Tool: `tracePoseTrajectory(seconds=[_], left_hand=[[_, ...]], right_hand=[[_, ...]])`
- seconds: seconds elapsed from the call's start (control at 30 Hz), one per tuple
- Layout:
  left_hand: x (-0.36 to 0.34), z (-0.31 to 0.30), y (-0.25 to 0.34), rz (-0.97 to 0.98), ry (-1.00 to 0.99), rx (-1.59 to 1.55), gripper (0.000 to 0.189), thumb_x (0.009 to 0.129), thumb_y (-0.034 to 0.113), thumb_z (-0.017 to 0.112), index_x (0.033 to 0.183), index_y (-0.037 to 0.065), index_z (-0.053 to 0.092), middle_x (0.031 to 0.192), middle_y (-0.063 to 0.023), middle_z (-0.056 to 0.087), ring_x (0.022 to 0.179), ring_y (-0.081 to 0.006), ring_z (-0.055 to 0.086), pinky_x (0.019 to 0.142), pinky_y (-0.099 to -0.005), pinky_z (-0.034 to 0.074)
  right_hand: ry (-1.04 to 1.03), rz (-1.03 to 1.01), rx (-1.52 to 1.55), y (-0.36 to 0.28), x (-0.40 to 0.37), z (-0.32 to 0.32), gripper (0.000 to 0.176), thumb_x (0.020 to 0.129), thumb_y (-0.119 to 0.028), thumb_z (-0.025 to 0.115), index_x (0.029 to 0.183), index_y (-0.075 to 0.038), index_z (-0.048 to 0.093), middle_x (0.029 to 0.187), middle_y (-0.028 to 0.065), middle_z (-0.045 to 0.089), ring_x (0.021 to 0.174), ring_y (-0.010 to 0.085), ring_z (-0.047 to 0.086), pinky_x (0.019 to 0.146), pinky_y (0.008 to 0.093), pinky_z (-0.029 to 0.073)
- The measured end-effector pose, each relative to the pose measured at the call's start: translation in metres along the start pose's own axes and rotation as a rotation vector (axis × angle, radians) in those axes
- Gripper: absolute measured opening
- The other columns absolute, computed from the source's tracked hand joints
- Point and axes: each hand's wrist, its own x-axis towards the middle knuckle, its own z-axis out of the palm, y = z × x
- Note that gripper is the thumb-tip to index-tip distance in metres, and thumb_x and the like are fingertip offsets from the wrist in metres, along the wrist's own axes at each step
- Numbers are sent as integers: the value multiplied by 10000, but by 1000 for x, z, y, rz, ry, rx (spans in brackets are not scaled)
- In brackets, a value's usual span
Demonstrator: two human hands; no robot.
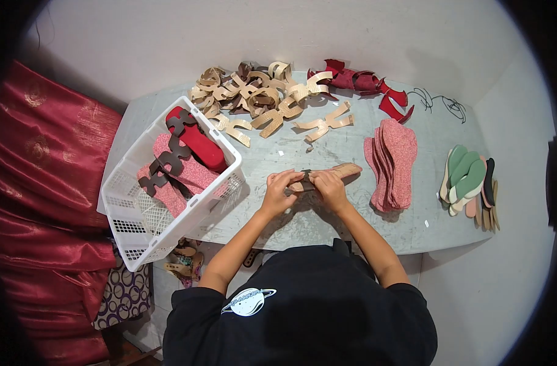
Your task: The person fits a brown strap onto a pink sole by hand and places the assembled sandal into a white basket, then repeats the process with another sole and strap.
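Over the near part of the table I hold a tan sandal sole [347, 171] in both hands, its right end sticking out past my fingers. My left hand [282, 191] is closed on the left end, thumb and fingers gripping its edge. Pinching near the middle is my right hand [329, 189]. Between the hands shows a dark strap [306, 175], partly covered by my fingers. To the right lies a stack of pink speckled soles [393, 165].
A white plastic basket [199, 210] on the left holds pink and red sandals [205, 146] with brown straps. Along the back lie beige strap pieces [278, 116], red strap pieces [358, 82] and dark cord [440, 104]. Green and tan soles [467, 174] sit at the right.
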Motion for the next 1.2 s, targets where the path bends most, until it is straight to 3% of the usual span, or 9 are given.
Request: tracePoseTrajectory(seconds=[0.1, 0.5, 0.57, 0.7, 0.8, 0.9, 0.97, 1.07, 1.2], left_hand=[[9, -16, 18, 52, 36, -195, 457, 638, 28, 655, 1083, 113, 593, 1050, -21, 637, 1028, -186, 562, 901, -343, 299], [23, -66, 60, 246, -3, -280, 447, 542, -37, 634, 952, 139, 672, 944, 34, 674, 890, -148, 603, 789, -296, 340], [25, -72, 64, 311, -22, -291, 296, 629, 123, 757, 906, 95, 656, 934, -36, 679, 839, -172, 628, 725, -284, 384], [28, -78, 83, 282, 82, -330, 289, 634, 94, 746, 912, 79, 669, 999, -102, 652, 830, -193, 638, 709, -299, 424], [25, -79, 85, 91, 32, -451, 287, 640, 73, 717, 924, 97, 684, 1051, -83, 625, 836, -190, 621, 763, -302, 418], [25, -78, 83, 181, 16, -548, 285, 623, 83, 726, 906, 107, 695, 1069, -88, 616, 873, -198, 619, 789, -316, 423], [24, -83, 80, 265, -70, -357, 262, 616, 123, 737, 877, 130, 707, 1078, -81, 616, 990, -251, 590, 865, -346, 405], [32, -87, 81, 372, -52, -333, 257, 611, 164, 743, 865, 152, 712, 1094, -70, 618, 1098, -280, 537, 931, -383, 361], [33, -89, 85, 354, -112, -460, 248, 607, 184, 748, 852, 160, 716, 1071, -69, 636, 1134, -272, 516, 950, -406, 327]], right_hand=[[79, -92, 31, -4, 9, -16, 147, 689, -42, 592, 820, -28, 526, 877, 105, 609, 851, 269, 610, 721, 364, 497], [212, -257, 126, -37, 28, -63, 166, 697, -10, 631, 832, -40, 538, 909, 87, 634, 845, 257, 624, 692, 367, 531], [221, -265, 142, -39, 29, -65, 170, 696, -11, 634, 834, -41, 541, 912, 87, 636, 845, 255, 624, 695, 370, 533], [226, -291, 147, -42, 27, -71, 178, 687, -21, 638, 838, -40, 548, 921, 91, 640, 841, 251, 624, 704, 368, 538], [229, -307, 155, -44, 29, -74, 173, 684, -32, 636, 833, -38, 549, 928, 92, 641, 840, 250, 623, 707, 368, 539], [240, -320, 168, -47, 31, -76, 163, 685, -45, 630, 827, -37, 550, 933, 92, 641, 847, 251, 620, 716, 376, 539], [247, -325, 176, -48, 32, -77, 159, 687, -51, 627, 826, -37, 551, 934, 92, 641, 852, 252, 618, 723, 381, 538], [237, -336, 201, -50, 31, -77, 161, 683, -56, 625, 825, -37, 550, 932, 96, 640, 866, 256, 615, 738, 393, 535], [244, -309, 322, -55, 29, -74, 238, 640, -29, 645, 854, -42, 543, 958, 95, 632, 877, 261, 610, 795, 443, 502]])
